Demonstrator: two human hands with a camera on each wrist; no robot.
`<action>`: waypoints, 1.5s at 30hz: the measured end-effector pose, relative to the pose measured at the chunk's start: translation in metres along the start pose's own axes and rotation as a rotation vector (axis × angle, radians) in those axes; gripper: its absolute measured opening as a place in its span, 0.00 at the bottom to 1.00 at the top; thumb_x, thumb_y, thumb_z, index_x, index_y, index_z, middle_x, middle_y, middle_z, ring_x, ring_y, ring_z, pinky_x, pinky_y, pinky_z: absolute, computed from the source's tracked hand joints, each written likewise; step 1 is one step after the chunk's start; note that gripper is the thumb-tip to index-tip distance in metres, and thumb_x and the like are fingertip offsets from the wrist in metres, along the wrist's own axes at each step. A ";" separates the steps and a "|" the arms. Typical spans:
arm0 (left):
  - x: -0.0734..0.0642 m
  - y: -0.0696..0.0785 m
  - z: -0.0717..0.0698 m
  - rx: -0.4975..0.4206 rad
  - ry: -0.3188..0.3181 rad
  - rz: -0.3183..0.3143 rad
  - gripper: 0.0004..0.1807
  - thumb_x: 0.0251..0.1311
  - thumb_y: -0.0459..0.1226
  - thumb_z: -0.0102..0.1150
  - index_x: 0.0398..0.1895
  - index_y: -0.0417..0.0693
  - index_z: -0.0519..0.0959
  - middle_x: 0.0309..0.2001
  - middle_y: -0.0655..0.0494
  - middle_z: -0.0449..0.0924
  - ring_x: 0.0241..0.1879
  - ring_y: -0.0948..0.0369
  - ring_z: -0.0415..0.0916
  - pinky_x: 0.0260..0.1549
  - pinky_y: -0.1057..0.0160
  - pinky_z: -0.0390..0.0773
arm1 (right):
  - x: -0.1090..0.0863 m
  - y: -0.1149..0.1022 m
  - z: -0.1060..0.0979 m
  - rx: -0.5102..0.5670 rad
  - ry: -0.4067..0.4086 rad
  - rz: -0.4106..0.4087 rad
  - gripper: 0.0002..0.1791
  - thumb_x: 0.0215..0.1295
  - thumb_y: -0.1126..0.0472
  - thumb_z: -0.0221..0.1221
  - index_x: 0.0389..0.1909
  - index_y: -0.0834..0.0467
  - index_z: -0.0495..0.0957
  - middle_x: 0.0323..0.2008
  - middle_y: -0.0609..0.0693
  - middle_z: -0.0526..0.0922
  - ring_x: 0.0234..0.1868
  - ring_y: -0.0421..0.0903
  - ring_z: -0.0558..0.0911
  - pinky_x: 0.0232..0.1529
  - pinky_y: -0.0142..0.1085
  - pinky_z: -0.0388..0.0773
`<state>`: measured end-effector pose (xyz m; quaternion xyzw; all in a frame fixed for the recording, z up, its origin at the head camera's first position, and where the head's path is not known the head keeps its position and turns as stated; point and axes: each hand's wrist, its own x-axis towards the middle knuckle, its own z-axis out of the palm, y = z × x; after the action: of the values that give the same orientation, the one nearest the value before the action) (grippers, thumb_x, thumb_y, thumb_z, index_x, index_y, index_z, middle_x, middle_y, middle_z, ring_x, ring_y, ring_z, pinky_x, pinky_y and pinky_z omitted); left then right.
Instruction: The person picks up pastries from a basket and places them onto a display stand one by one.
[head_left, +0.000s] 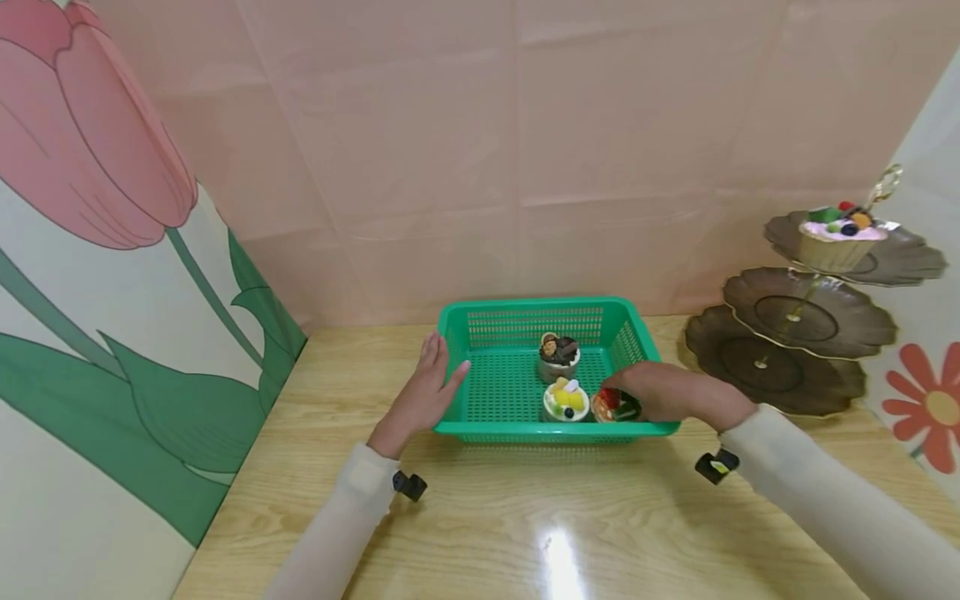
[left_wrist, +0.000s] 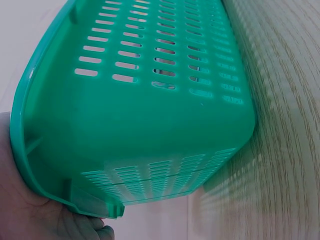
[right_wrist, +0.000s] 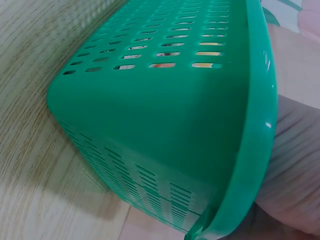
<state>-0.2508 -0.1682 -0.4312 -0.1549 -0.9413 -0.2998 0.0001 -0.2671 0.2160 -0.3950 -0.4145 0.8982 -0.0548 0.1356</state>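
A green plastic basket point(head_left: 491, 429) sits on the wooden table and holds three small toy cupcakes. One is chocolate-topped point(head_left: 558, 357), one has yellow fruit point(head_left: 566, 402), and a strawberry-topped cupcake point(head_left: 611, 407) lies in the near right corner. My right hand point(head_left: 660, 392) reaches over the right rim, its fingers curled round the strawberry-topped cupcake; the fingertips are partly hidden. My left hand point(head_left: 427, 392) rests against the left rim with straight fingers and the thumb apart. In the left wrist view, the left palm point(left_wrist: 25, 210) touches the basket's rim point(left_wrist: 20, 125).
A three-tier brown cake stand point(head_left: 810, 312) stands at the right, with a larger fruit-topped cupcake point(head_left: 840, 242) on its top tier. Behind the table hangs a pink cloth point(head_left: 412, 167). A tulip-printed panel point(head_left: 112, 292) is at the left.
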 end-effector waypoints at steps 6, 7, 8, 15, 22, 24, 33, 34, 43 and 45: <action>0.000 0.001 -0.001 -0.011 0.009 0.008 0.49 0.76 0.65 0.26 0.81 0.35 0.38 0.81 0.48 0.23 0.79 0.57 0.19 0.76 0.49 0.38 | 0.000 0.001 0.003 -0.029 0.030 0.030 0.26 0.55 0.66 0.75 0.56 0.62 0.81 0.43 0.47 0.85 0.42 0.45 0.83 0.46 0.48 0.82; 0.000 0.001 -0.001 -0.013 0.012 0.011 0.49 0.76 0.65 0.26 0.80 0.34 0.38 0.81 0.48 0.24 0.79 0.56 0.20 0.76 0.48 0.39 | 0.001 0.001 0.003 -0.040 0.040 0.033 0.26 0.55 0.65 0.75 0.56 0.62 0.81 0.43 0.48 0.85 0.42 0.46 0.83 0.46 0.48 0.82; 0.000 0.001 -0.001 -0.012 0.013 0.011 0.49 0.77 0.65 0.26 0.80 0.34 0.38 0.81 0.48 0.24 0.79 0.56 0.20 0.76 0.48 0.39 | 0.001 0.001 0.004 -0.047 0.049 0.034 0.27 0.55 0.65 0.76 0.57 0.63 0.81 0.44 0.49 0.85 0.43 0.47 0.83 0.46 0.48 0.82; -0.001 0.002 -0.001 -0.018 0.009 0.010 0.49 0.77 0.65 0.27 0.80 0.34 0.38 0.81 0.48 0.23 0.79 0.56 0.20 0.76 0.48 0.41 | 0.000 0.000 0.007 -0.071 0.116 0.003 0.24 0.49 0.67 0.77 0.49 0.61 0.83 0.38 0.47 0.85 0.38 0.45 0.83 0.42 0.46 0.81; -0.001 0.000 0.001 -0.016 0.007 0.006 0.49 0.76 0.65 0.26 0.80 0.34 0.38 0.81 0.48 0.24 0.79 0.57 0.20 0.76 0.49 0.39 | 0.002 0.002 0.008 -0.084 0.137 0.001 0.22 0.48 0.66 0.78 0.45 0.61 0.83 0.35 0.45 0.84 0.35 0.41 0.81 0.39 0.43 0.80; 0.000 0.000 0.001 -0.014 0.008 0.005 0.50 0.76 0.66 0.25 0.81 0.34 0.38 0.81 0.48 0.24 0.79 0.56 0.20 0.75 0.49 0.39 | 0.003 0.003 0.010 -0.074 0.140 0.014 0.22 0.48 0.63 0.79 0.45 0.61 0.83 0.35 0.44 0.84 0.35 0.41 0.80 0.39 0.42 0.80; 0.000 0.000 0.001 -0.022 0.010 -0.002 0.50 0.75 0.67 0.25 0.81 0.35 0.38 0.81 0.50 0.23 0.79 0.58 0.19 0.76 0.50 0.38 | 0.002 0.004 0.011 -0.081 0.186 0.005 0.26 0.49 0.56 0.80 0.46 0.62 0.81 0.37 0.46 0.84 0.38 0.44 0.82 0.42 0.45 0.80; 0.000 0.000 0.001 -0.021 0.009 -0.002 0.50 0.75 0.67 0.25 0.81 0.35 0.38 0.81 0.50 0.23 0.79 0.58 0.19 0.75 0.50 0.38 | 0.002 0.004 0.011 -0.082 0.189 0.007 0.26 0.50 0.55 0.79 0.47 0.62 0.81 0.38 0.47 0.84 0.39 0.44 0.82 0.42 0.46 0.81; -0.001 0.001 0.001 -0.022 0.009 -0.003 0.49 0.76 0.66 0.25 0.81 0.35 0.38 0.81 0.50 0.23 0.79 0.58 0.19 0.75 0.49 0.38 | 0.003 0.006 0.013 -0.056 0.200 0.048 0.30 0.50 0.54 0.79 0.50 0.65 0.81 0.43 0.52 0.84 0.44 0.49 0.82 0.46 0.48 0.81; -0.001 0.002 0.001 -0.025 0.015 -0.002 0.49 0.76 0.65 0.26 0.81 0.34 0.38 0.81 0.49 0.24 0.79 0.57 0.20 0.76 0.48 0.39 | 0.004 0.006 0.013 -0.054 0.206 0.054 0.30 0.50 0.54 0.79 0.50 0.66 0.80 0.43 0.53 0.84 0.44 0.49 0.82 0.46 0.49 0.81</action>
<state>-0.2490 -0.1667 -0.4307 -0.1515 -0.9377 -0.3127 0.0050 -0.2703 0.2165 -0.4096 -0.3856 0.9195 -0.0690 0.0330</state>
